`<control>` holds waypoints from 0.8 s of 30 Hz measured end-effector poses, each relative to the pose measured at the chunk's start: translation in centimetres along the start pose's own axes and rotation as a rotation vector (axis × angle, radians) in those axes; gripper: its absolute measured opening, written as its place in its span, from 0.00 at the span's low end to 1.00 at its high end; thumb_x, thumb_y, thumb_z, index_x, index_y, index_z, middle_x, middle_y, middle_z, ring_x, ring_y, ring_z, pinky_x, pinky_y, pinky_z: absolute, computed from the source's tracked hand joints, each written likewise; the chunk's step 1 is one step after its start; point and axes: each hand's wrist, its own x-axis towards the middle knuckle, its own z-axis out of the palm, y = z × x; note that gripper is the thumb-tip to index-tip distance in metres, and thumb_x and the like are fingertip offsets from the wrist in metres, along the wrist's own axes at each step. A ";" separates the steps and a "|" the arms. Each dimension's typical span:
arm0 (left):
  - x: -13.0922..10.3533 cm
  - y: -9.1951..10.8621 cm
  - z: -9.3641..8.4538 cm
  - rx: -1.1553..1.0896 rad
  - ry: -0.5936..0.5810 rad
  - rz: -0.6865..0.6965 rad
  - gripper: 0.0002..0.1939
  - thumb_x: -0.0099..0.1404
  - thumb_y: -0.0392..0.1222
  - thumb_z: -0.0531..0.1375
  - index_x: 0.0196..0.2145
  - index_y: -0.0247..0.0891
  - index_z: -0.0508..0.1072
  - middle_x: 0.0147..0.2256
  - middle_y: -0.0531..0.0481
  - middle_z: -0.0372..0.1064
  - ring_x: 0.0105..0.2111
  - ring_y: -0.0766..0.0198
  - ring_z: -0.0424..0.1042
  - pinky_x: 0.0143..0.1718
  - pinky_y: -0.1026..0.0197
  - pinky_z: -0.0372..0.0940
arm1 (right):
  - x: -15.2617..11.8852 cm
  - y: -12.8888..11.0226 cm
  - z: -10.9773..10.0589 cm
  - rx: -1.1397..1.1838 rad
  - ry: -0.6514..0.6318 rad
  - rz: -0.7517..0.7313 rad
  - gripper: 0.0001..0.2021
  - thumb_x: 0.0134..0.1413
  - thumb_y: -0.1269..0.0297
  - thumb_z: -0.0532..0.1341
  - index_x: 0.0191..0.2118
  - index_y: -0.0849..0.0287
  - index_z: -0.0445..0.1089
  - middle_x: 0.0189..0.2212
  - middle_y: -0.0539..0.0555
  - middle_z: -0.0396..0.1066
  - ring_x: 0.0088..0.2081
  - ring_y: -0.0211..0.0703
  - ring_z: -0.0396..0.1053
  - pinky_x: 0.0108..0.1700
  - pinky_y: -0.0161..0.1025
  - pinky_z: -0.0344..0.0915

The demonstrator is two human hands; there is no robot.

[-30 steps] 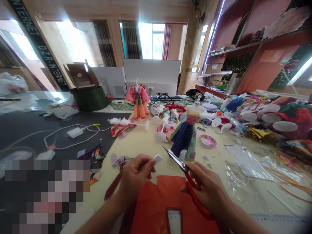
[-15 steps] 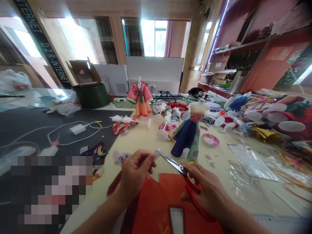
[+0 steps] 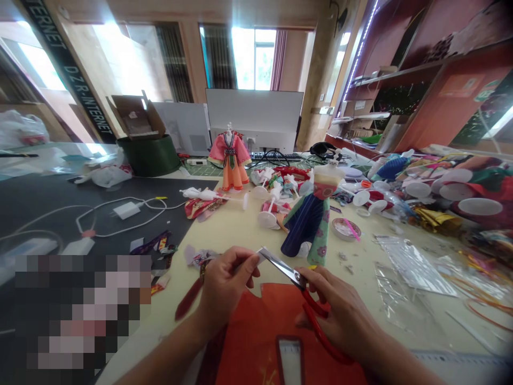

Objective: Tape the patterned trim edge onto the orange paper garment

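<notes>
The cream counter (image 3: 240,227) carries everything, with an orange-red fabric sheet (image 3: 256,331) spread at its near edge beneath both hands. Just beyond stands a doll in a blue and green dress (image 3: 309,222), and farther back a doll in a pink and orange robe (image 3: 230,160) in front of a white monitor (image 3: 256,115). Above the fabric, the right hand (image 3: 340,315) grips red-handled scissors (image 3: 298,280), fingers closed through the loops, the blades nearly shut with their tips on a small white piece (image 3: 261,255). The left hand (image 3: 224,283) pinches that piece between thumb and fingertips, just above the sheet. The cut looks to be under way rather than finished, since the piece shows in one part at the blades. White doll stands (image 3: 266,219), clear plastic wrappers (image 3: 409,267) and cloth scraps (image 3: 196,259) crowd the counter near the hands, though none lies between them.
</notes>
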 end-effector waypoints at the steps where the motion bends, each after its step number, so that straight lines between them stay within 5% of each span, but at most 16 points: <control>1: 0.0 0.0 0.0 0.001 -0.001 -0.004 0.08 0.61 0.44 0.59 0.29 0.35 0.71 0.21 0.54 0.68 0.18 0.71 0.65 0.20 0.69 0.62 | 0.0 0.0 0.0 -0.001 -0.002 0.000 0.28 0.43 0.62 0.67 0.52 0.56 0.61 0.35 0.53 0.67 0.32 0.42 0.66 0.31 0.35 0.64; 24: 0.0 0.2 0.2 0.003 0.012 0.007 0.08 0.60 0.43 0.59 0.29 0.35 0.71 0.20 0.53 0.68 0.17 0.71 0.65 0.18 0.69 0.62 | 0.1 0.2 0.1 -0.012 0.019 -0.034 0.25 0.46 0.60 0.66 0.51 0.56 0.61 0.34 0.53 0.67 0.32 0.41 0.67 0.29 0.34 0.62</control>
